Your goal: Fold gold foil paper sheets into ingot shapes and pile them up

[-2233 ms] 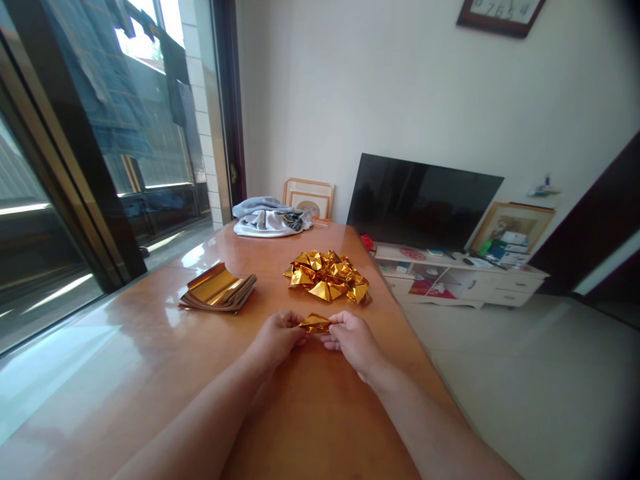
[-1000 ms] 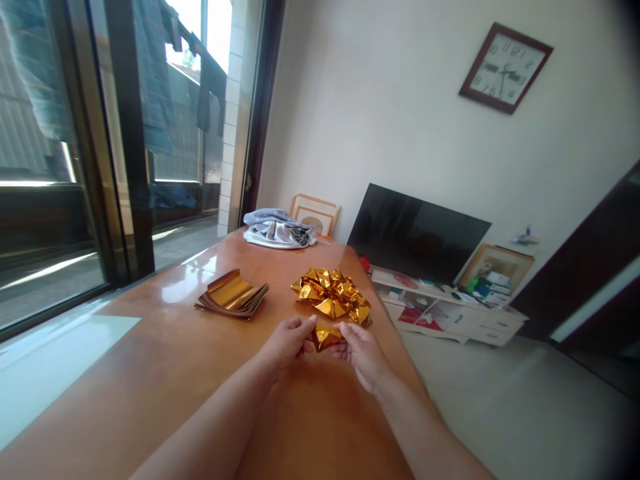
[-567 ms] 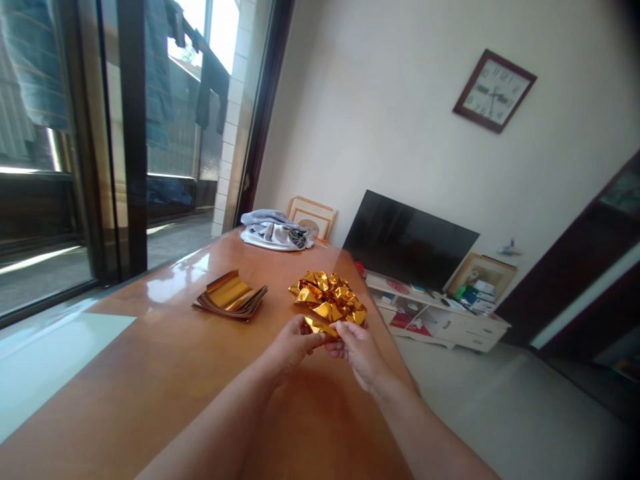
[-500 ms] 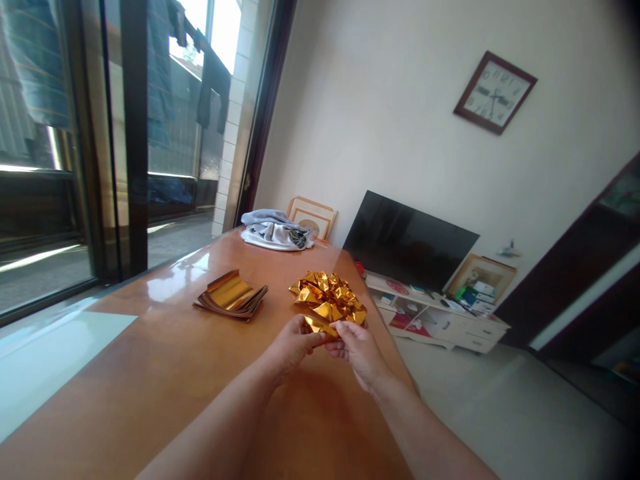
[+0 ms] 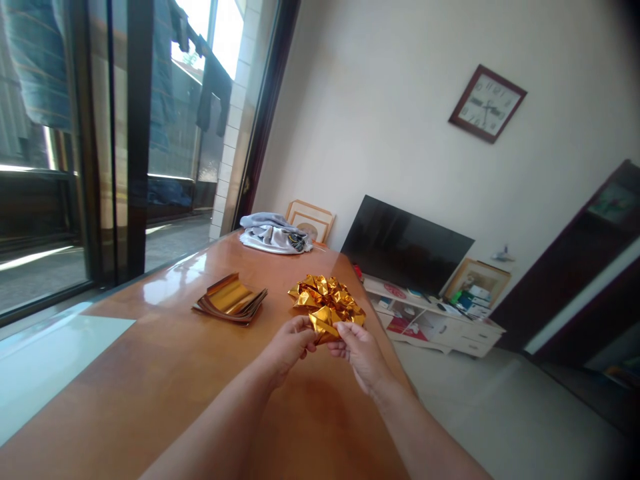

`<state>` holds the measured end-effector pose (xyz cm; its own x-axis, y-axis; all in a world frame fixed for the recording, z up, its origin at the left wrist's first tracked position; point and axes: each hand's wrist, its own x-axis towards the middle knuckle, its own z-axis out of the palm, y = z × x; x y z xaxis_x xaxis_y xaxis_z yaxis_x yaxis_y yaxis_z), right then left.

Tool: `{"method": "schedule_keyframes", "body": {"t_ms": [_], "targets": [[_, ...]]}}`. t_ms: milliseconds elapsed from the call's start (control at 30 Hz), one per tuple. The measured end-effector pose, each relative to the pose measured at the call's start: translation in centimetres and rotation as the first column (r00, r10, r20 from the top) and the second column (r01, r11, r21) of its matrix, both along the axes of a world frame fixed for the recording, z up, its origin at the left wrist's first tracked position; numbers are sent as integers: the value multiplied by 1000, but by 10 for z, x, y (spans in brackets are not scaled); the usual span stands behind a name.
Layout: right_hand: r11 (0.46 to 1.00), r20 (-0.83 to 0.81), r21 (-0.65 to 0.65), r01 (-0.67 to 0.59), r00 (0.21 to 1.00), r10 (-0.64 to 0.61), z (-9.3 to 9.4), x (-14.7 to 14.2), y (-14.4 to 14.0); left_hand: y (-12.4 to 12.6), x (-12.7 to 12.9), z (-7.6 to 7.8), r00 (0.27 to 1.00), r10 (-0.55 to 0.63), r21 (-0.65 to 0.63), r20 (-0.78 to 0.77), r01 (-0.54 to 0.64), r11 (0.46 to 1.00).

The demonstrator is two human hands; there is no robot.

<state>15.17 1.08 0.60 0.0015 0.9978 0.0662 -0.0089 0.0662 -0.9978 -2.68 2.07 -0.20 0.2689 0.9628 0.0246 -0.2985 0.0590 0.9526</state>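
Gold foil piece [image 5: 324, 325], folded, lies directly between the two hands, its longer direction running roughly crosswise from one set of fingertips to the other, the right end dipping slightly toward the person. The left hand [image 5: 291, 341] is narrowed to a pinch on its left end, and the right hand [image 5: 356, 345] pinches the right end with its thumb on top; neither is nearer, as both touch it. Just beyond, straight ahead, sits a loose pile of folded foil [image 5: 330, 288], which the held piece partly overlaps in view; whether the two touch, I cannot tell. Off to the left and a little farther forward, nearer the left hand, is a fanned stack of gold sheets [image 5: 231, 297]. Bare surface of the table [image 5: 190, 380] leaves open room left of the left hand and on the near side. On the right hand's side the table edge runs close by, with floor [image 5: 470, 400] beyond it. Well ahead, a cloth bundle [image 5: 274, 235] rests near the far end.
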Motion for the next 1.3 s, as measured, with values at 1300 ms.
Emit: {"method": "schedule_keyframes", "body": {"t_ms": [1300], "targets": [[982, 58, 129, 136, 988, -144, -10, 5, 7, 17, -1, -11, 941, 58, -306, 332, 49, 951]]}}
